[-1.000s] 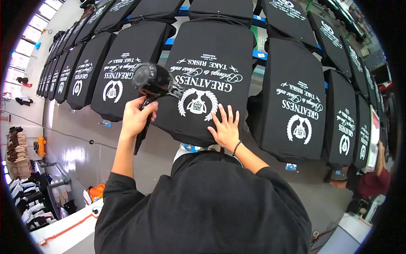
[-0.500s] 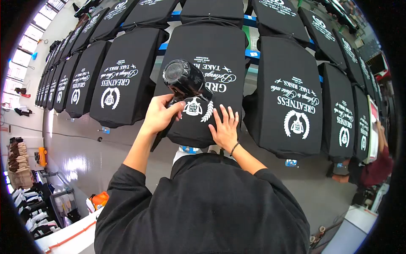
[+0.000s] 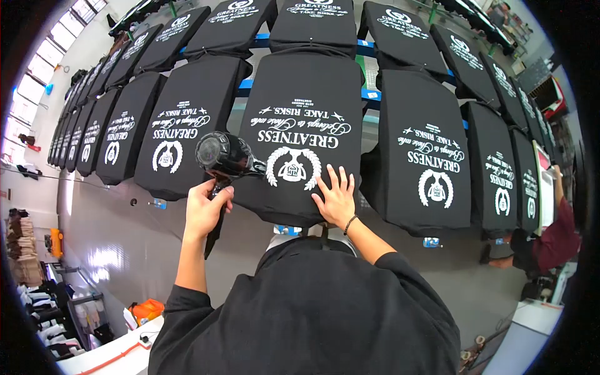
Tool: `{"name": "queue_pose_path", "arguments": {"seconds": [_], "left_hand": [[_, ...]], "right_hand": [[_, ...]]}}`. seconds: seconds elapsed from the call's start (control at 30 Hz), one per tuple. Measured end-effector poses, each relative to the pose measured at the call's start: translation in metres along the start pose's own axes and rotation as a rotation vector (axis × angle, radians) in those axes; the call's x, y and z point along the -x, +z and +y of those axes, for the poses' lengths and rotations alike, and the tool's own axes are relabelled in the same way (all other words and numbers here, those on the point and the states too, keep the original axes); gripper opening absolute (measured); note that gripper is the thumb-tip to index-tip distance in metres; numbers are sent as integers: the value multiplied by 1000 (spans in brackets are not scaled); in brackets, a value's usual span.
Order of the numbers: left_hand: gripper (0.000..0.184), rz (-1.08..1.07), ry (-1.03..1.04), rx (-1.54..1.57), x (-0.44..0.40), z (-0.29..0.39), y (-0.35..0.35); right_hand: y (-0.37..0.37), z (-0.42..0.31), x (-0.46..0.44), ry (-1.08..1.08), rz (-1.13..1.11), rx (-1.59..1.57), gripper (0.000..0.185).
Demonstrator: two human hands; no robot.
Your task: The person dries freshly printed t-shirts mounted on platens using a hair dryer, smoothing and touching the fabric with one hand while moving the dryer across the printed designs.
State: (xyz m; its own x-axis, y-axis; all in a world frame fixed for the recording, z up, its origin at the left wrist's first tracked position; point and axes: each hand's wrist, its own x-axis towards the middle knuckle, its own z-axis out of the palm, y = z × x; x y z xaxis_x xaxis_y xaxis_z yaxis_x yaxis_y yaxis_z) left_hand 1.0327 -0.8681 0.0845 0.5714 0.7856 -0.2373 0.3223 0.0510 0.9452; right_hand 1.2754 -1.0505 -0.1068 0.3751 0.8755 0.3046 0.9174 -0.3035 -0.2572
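Note:
My left hand [image 3: 207,205] is closed round the handle of a black hair dryer [image 3: 220,154]. The dryer's nozzle points right, at the left edge of the wreath print on a black T-shirt [image 3: 306,81]. That shirt is stretched over a board in front of me and bears white lettering and a wreath emblem. My right hand [image 3: 337,199] lies flat on the shirt's near right part, fingers spread, fingertips beside the wreath. Nothing is held in it.
Rows of boards carry similar printed shirts, one to the left [image 3: 187,87] and one to the right [image 3: 425,100]. Blue rails [image 3: 370,95] run between them. At far right a person in a maroon top [image 3: 558,234] handles a framed screen [image 3: 545,187]. An orange bag [image 3: 147,310] sits lower left.
My left hand has moved the hair dryer left and toward me, uncovering the print. My right hand stays flat on the shirt near the wreath.

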Motion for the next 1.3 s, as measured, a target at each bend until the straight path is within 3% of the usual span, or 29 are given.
{"name": "queue_pose_path", "arguments": {"seconds": [0.17, 0.23, 0.43, 0.57, 0.63, 0.7, 0.73, 0.77, 0.83, 0.9, 0.93, 1.07, 1.17, 1.2, 1.23, 1.3], "left_hand": [[12, -21, -23, 99, 17, -11, 2], [13, -42, 72, 58, 7, -13, 3], [18, 130, 165, -77, -56, -3, 12], [18, -45, 90, 121, -80, 10, 30], [18, -63, 168, 67, -77, 16, 59], [17, -77, 187, -33, -71, 30, 89], [17, -122, 173, 5, -68, 33, 104], [16, -163, 159, 47, -65, 35, 120], [15, -184, 171, 21, -42, 54, 162], [22, -216, 144, 34, -21, 67, 210], [27, -200, 235, -25, -15, 63, 236], [52, -232, 479, -94, 11, 76, 334], [70, -401, 581, -127, 20, 89, 373], [80, -429, 590, -217, 33, 93, 378], [85, -384, 690, -332, 38, 95, 382], [85, -401, 456, -552, 53, 98, 371]], "right_hand": [[1, -2, 3, 15, 41, -1, 51], [4, 0, 7, 84, 83, -18, 50], [-7, 9, 42, 179, 54, -143, 52], [-19, 31, 66, 50, 18, -221, 55], [-26, 39, 68, 69, 67, -224, 46], [-40, 48, 62, 153, -43, -302, 34], [-45, 53, 53, 147, 50, -451, 27], [-62, 51, 44, 210, 45, -623, 32], [-94, 45, 25, 462, -49, -1248, 38], [-133, 52, 5, 466, -137, -1641, 46], [-149, 58, 1, 411, -129, -1712, 47], [-198, 96, 2, 564, 141, -1647, 32], [-236, 155, 16, 545, 16, -1634, 22], [-250, 169, 18, 646, 16, -1668, 15], [-254, 186, 21, 569, 93, -1812, 11], [-285, 218, 24, 645, 57, -1932, 12]]}}
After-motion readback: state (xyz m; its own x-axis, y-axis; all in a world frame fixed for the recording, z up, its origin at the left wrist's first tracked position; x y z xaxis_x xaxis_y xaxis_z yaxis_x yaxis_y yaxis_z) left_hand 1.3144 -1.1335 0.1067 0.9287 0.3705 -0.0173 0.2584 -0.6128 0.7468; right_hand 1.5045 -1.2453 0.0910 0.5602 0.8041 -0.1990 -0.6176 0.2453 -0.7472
